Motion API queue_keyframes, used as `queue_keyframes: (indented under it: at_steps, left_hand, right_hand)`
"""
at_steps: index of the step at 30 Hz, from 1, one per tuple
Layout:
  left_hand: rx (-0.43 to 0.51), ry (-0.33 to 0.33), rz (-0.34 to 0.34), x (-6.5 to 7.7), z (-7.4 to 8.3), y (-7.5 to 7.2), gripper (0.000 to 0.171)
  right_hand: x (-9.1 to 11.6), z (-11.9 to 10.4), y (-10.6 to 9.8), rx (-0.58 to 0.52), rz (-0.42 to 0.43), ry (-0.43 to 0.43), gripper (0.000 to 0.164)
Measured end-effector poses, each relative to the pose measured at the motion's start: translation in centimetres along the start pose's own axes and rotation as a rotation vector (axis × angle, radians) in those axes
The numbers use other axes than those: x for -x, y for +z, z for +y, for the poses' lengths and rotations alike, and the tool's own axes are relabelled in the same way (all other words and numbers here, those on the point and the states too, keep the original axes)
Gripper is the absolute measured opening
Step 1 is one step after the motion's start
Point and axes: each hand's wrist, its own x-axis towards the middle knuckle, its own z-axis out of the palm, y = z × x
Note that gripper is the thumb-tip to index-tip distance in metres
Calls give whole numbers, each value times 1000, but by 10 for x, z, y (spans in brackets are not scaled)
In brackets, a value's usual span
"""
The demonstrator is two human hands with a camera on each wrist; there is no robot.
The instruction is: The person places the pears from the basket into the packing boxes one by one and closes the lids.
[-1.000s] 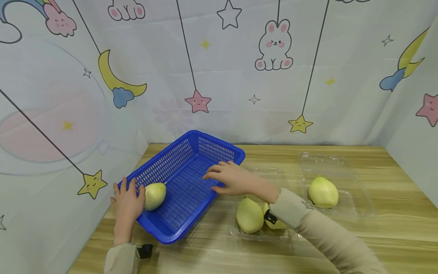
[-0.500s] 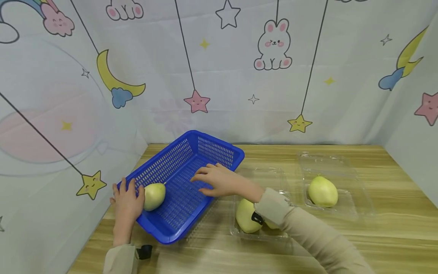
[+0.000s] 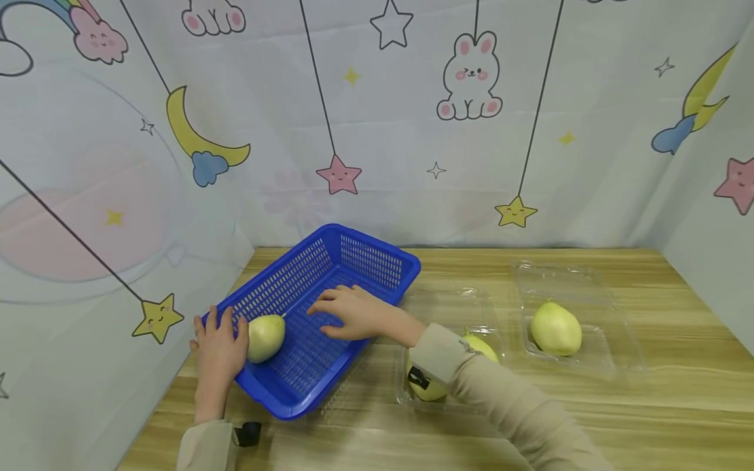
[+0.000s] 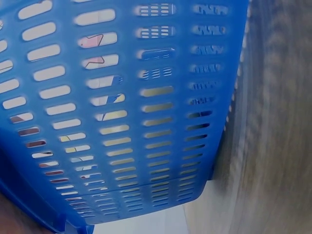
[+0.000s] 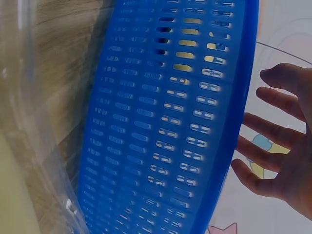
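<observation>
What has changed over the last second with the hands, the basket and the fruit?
The right hand, open and holding nothing, has slid leftward over the blue basket toward the pear inside it. The left hand stays against that pear at the basket's edge. The basket, the clear trays and the other pears have not moved.

Beige sleeves (image 3: 518,405) — black wrist straps (image 3: 250,432).

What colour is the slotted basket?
Blue; the basket shows best in the head view.
</observation>
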Motion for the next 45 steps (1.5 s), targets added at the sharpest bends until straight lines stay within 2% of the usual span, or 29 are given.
queue_keyframes:
  at_steps: [11,17,25,36,45]
  left_hand:
    - [13,-3,-14,1,2,-3,53]
    - [25,-3,14,1,1,-4,52]
    - [28,-15,19,3,0,-4,52]
    - [10,-12,40,5,6,3,51]
    - [14,-9,77,8,10,5,51]
  right_hand:
    - [-13,-1,11,-26,-7,23,36]
    - [-24,-6,15,-44,-23,30,38]
    - [-35,-13,20,-59,-82,86,43]
    - [-45,-16,34,-62,-110,155,48]
    - [-56,-26,34,-65,-161,167,53]
